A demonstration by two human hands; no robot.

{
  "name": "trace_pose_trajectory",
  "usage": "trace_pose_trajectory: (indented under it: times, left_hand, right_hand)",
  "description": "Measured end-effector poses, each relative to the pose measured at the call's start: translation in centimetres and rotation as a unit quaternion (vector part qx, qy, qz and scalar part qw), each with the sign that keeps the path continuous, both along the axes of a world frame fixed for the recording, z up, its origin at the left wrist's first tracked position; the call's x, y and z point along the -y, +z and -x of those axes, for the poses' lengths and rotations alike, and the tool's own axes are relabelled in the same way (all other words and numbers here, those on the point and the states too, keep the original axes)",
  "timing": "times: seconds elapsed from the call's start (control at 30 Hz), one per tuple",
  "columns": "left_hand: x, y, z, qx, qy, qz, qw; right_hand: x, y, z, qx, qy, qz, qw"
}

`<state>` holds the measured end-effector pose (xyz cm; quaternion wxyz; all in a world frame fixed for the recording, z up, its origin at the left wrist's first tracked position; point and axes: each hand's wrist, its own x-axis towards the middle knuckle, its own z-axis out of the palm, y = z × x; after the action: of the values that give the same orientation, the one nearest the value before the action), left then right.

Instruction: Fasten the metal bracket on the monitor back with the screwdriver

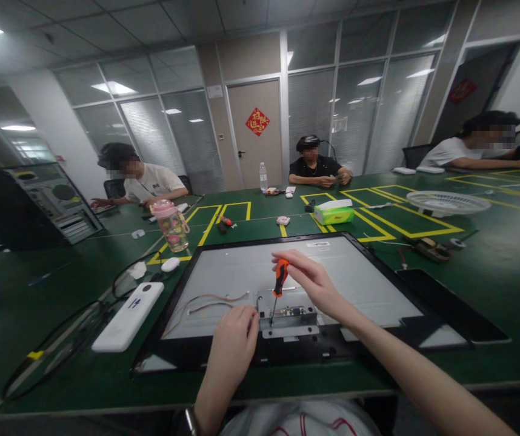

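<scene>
A flat monitor panel with a black frame lies on the green table in front of me, its pale back facing up. My right hand holds an orange and black screwdriver nearly upright, its tip down at a metal bracket with a blue connector. My left hand rests at the bracket's left edge, fingers curled together; whether anything is between them is hidden. Thin cables with small plugs lie on the panel just left of the bracket.
A white power bank and black cables lie on the left. Beyond stand a pink-lidded bottle and a computer case. A green tissue box sits behind the panel; a black strip lies right. Several people sit around the table.
</scene>
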<state>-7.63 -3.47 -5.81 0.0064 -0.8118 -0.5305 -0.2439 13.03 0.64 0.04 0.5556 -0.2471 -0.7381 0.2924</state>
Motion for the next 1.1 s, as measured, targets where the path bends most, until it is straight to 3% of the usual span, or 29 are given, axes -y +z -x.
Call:
trace_pose_trajectory:
  times: [0.1,0.3,0.5,0.67,0.87,1.03,1.1]
  left_hand:
    - [0.01,0.07,-0.08,-0.007,0.009,0.004,1.0]
    - [0.31,0.38,-0.01,0.011,-0.008,0.009,1.0]
    - [0.51,0.4,-0.24,0.009,-0.004,-0.023,1.0]
    - [0.49,0.41,-0.33,0.006,0.0,-0.015,1.0]
    - [0.48,0.36,-0.31,0.005,0.001,-0.018,1.0]
    - [0.49,0.52,-0.47,-0.001,0.01,0.009,1.0]
    - [0.5,0.67,-0.55,-0.002,0.019,0.024,1.0]
  right_hand:
    - [-0.04,-0.14,0.0,-0.01,0.043,0.037,0.998]
    - [-0.57,-0.58,0.08,-0.016,-0.057,-0.008,0.998]
    - [-0.47,-0.71,0.1,-0.024,0.022,0.034,0.999]
    - [-0.48,-0.81,0.14,-0.029,-0.057,-0.002,0.998]
    - [-0.39,-0.81,0.09,-0.04,0.048,0.06,0.996]
    - [-0.7,-0.98,0.17,-0.041,-0.038,0.024,0.998]
    - [-0.68,-0.95,0.05,-0.035,-0.029,0.022,0.999]
